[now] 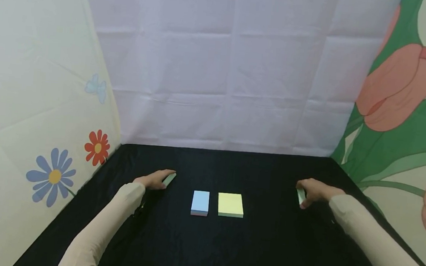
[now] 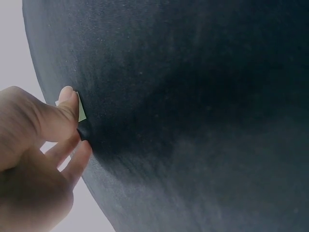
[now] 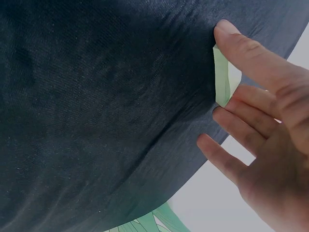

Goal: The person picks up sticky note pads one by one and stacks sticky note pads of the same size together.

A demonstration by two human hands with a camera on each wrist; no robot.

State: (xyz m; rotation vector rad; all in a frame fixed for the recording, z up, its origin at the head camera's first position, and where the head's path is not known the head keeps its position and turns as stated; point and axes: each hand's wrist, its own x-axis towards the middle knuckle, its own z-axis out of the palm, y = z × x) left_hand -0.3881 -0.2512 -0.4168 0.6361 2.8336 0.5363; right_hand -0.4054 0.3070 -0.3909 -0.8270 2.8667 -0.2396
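Note:
Between the thumb and fingers of my left hand [image 1: 153, 179] is a small pale green sticky-note pad [image 1: 169, 179], pinched at the left of the black cloth. In the left wrist view the thumb covers most of this pad [image 2: 82, 112]. On the right, my right hand [image 1: 318, 191] grips another pale green sticky-note pad [image 1: 300, 196] by its ends; the right wrist view shows its thick edge [image 3: 221, 77]. Midway between the hands lie a narrow blue pad [image 1: 200, 200] with a reddish bottom layer and a wider yellow pad [image 1: 231, 204], side by side with a gap.
A black cloth [image 1: 220, 253] covers the table. White creased fabric [image 1: 227, 66] hangs behind its far edge. Flower-printed sheets stand along the left [image 1: 15, 101] and right [image 1: 398, 163] sides.

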